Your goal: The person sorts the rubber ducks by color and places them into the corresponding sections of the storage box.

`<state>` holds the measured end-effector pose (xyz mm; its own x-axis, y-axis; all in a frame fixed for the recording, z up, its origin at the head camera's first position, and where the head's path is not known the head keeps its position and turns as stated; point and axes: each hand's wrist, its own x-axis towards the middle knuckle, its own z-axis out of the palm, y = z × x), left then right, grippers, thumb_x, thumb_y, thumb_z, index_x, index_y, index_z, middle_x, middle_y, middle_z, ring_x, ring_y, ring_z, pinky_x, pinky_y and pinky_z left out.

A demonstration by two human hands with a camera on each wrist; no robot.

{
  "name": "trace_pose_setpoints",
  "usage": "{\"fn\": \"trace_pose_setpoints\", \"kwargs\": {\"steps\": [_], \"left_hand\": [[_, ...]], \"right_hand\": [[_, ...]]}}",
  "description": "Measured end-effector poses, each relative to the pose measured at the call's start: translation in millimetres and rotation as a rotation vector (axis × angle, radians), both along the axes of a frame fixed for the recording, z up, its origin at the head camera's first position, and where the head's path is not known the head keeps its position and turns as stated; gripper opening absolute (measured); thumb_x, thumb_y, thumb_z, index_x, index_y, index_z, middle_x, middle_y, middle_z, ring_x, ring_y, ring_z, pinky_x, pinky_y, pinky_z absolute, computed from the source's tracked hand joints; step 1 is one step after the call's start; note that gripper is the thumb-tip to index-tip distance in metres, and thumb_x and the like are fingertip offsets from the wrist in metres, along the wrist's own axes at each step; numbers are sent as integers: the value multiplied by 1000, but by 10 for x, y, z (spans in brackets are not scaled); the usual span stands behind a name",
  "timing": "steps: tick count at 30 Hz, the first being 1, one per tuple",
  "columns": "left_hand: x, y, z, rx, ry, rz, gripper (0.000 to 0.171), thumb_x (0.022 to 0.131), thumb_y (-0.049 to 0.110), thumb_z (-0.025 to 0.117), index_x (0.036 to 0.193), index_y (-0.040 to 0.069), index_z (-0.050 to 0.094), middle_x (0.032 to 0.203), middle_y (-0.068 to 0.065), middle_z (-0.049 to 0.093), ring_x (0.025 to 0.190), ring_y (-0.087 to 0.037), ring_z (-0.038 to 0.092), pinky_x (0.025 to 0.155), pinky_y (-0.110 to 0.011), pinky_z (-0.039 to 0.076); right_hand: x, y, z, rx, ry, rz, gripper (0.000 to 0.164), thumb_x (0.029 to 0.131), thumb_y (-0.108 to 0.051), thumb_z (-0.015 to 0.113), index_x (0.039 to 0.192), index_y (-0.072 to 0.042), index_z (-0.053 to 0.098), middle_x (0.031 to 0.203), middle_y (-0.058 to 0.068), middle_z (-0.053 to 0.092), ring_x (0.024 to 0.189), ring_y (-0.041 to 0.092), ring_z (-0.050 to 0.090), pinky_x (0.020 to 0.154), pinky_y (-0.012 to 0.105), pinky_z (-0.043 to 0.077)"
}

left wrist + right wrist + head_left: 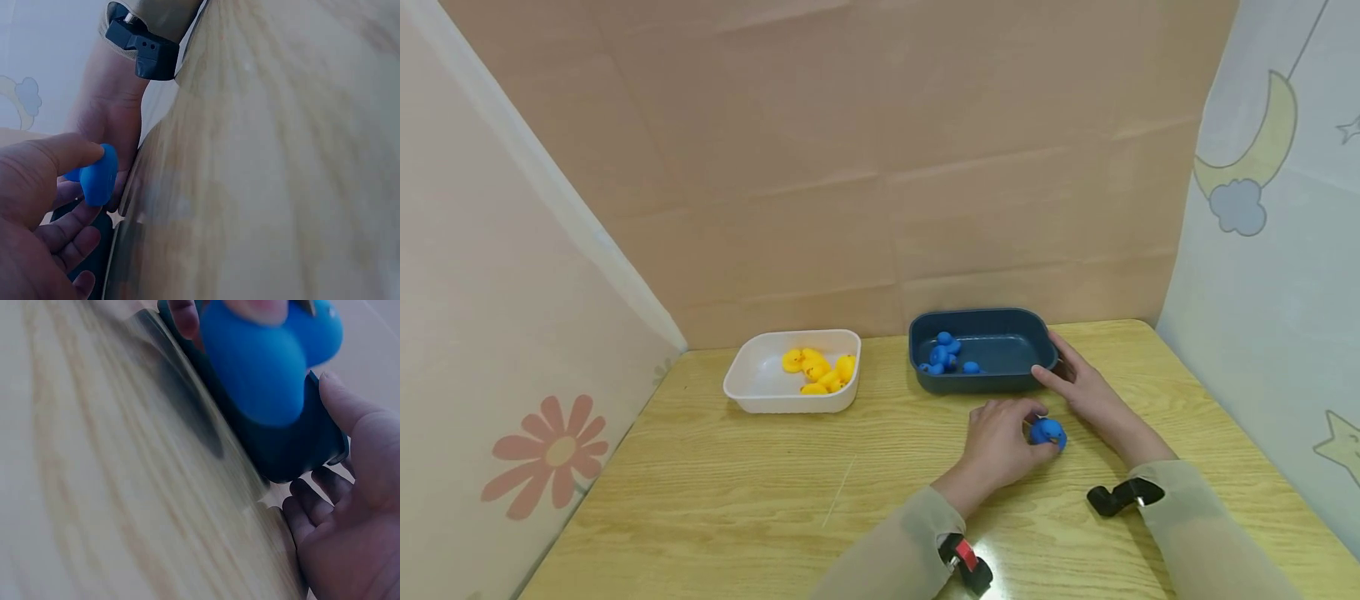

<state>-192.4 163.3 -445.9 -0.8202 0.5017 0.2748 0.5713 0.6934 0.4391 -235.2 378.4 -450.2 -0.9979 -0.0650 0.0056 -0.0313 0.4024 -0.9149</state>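
Note:
A blue rubber duck (1048,432) is pinched between the thumb and fingers of my left hand (1004,440), just above the table in front of the dark blue tub (976,383). In the left wrist view the index finger presses on the blue duck (99,176). My right hand (1092,398) holds the right end of that tub, thumb at the near corner and fingers round the end wall. Several blue ducks (940,357) lie inside, mostly on its left side. In the right wrist view the held duck (256,369) partly hides the tub (294,450).
A white tub (793,404) with several yellow rubber ducks (817,369) stands to the left on the wooden table (737,500). Brown paper (880,167) covers the back, and printed panels stand at both sides.

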Motion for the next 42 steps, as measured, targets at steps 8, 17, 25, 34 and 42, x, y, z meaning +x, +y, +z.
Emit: {"fn": "trace_pose_setpoints", "kwargs": {"steps": [8, 17, 25, 34, 42], "left_hand": [[-7, -123, 46, 38, -13, -35, 45, 92, 47, 89, 132, 30, 79, 116, 27, 74, 107, 2, 61, 95, -27, 43], [-2, -283, 170, 71, -20, -35, 39, 92, 42, 90, 127, 28, 81, 118, 25, 74, 105, -2, 59, 94, -26, 43], [-86, -447, 286, 121, 32, -24, 33, 95, 38, 87, 124, 24, 81, 119, 20, 76, 111, -7, 63, 102, -33, 46], [-295, -580, 406, 207, 123, 10, 31, 95, 34, 87, 122, 19, 81, 116, 11, 79, 112, -11, 65, 103, -42, 45], [-550, -635, 466, 201, 177, 84, 37, 96, 35, 87, 127, 18, 79, 120, 6, 79, 115, -18, 65, 110, -49, 45]], "right_hand": [[-13, 18, -6, 9, -6, 4, 97, 113, -44, 65, 178, -31, -5, 182, 24, 2, 164, 54, 10, 128, 74, 16], [-38, 35, -30, 20, -14, 1, 97, 113, -45, 64, 178, -32, -6, 183, 24, -2, 164, 56, 8, 127, 76, 16], [-35, 33, -25, 18, -6, 13, 96, 114, -44, 63, 178, -30, -6, 183, 22, -4, 164, 56, 8, 127, 74, 17], [-34, 39, -33, 17, -11, 10, 96, 114, -45, 63, 178, -29, -6, 183, 21, -4, 164, 55, 9, 128, 73, 17], [-28, 31, -16, 31, -5, 1, 97, 113, -44, 65, 178, -29, -6, 183, 22, -3, 164, 56, 10, 128, 73, 19]]}}
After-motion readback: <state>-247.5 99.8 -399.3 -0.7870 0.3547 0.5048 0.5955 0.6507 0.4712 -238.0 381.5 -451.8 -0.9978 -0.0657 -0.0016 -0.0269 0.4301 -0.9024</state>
